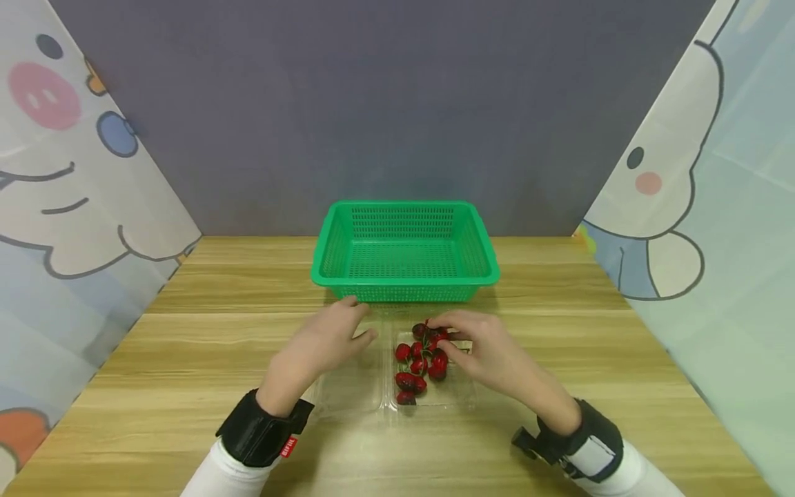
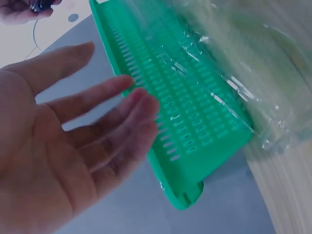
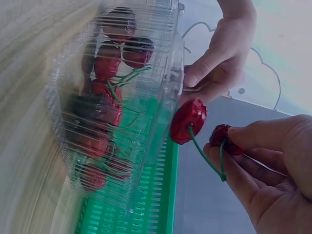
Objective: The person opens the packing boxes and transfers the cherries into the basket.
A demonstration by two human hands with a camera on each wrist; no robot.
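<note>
In the head view, my right hand (image 1: 497, 352) is over the right half of an unfolded clear plastic clamshell box (image 1: 349, 399). Its thumb and fingers pinch a dark red cherry (image 3: 222, 134), best seen in the right wrist view. A green stem (image 3: 204, 158) joins that cherry to a second one (image 3: 187, 124), which hangs by the box's side. Several more cherries (image 1: 406, 381) with green stems lie inside that half. My left hand (image 1: 323, 338) hovers by the box's left half, fingers loosely spread and holding nothing in the left wrist view.
Right behind the clamshell stands a green perforated basket (image 1: 404, 281) with nothing in it. Both rest on a wood-grain table (image 1: 248, 304). A dark grey panel (image 1: 397, 103) rises at the back, and cartoon-printed sheets (image 1: 733, 207) flank both sides.
</note>
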